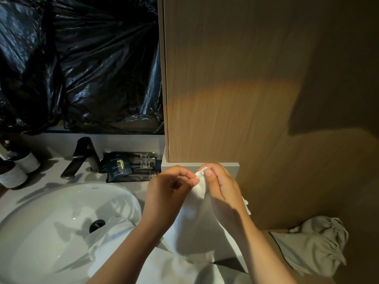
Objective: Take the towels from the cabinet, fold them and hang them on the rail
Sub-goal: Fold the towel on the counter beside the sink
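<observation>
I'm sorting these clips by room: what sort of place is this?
Most likely a hotel bathroom: a white basin with a dark faucet, black toiletry sachets laid out on the counter behind it, and a white towel being handled.

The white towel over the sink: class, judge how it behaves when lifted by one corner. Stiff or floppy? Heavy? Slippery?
Probably floppy: the white towel hangs in soft folds below the left hand and right hand pinching its top edge. Likely light, since a pinch alone seems to hold it up. Its matt cloth probably grips well rather than slipping.
</observation>
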`<action>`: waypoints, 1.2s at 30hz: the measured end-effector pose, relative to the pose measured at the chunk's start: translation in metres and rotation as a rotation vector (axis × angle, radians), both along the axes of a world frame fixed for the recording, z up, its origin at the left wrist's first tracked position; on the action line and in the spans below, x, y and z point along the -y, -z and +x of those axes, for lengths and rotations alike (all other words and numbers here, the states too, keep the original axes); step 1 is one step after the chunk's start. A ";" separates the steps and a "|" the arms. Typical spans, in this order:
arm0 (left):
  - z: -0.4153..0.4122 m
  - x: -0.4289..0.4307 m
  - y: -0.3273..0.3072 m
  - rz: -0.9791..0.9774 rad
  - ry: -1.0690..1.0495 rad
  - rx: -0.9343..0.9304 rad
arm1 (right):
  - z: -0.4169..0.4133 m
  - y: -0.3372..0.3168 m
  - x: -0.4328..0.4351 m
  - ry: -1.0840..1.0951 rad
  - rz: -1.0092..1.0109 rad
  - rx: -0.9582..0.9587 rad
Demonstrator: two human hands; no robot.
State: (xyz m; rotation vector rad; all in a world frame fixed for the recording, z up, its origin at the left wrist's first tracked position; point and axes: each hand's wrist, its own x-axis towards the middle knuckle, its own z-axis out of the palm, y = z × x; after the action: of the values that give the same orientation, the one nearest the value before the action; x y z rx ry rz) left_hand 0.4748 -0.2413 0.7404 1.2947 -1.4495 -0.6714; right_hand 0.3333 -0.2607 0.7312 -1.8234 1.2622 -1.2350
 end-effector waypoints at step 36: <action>0.042 0.018 0.081 0.336 0.223 0.212 | -0.050 -0.072 0.035 0.278 -0.202 0.009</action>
State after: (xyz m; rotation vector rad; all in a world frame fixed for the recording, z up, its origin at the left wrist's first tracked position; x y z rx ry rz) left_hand 0.5165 -0.2593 0.6593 1.5094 -1.7238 -0.9821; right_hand 0.2828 -0.2956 0.8031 -1.8215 1.4688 -1.5685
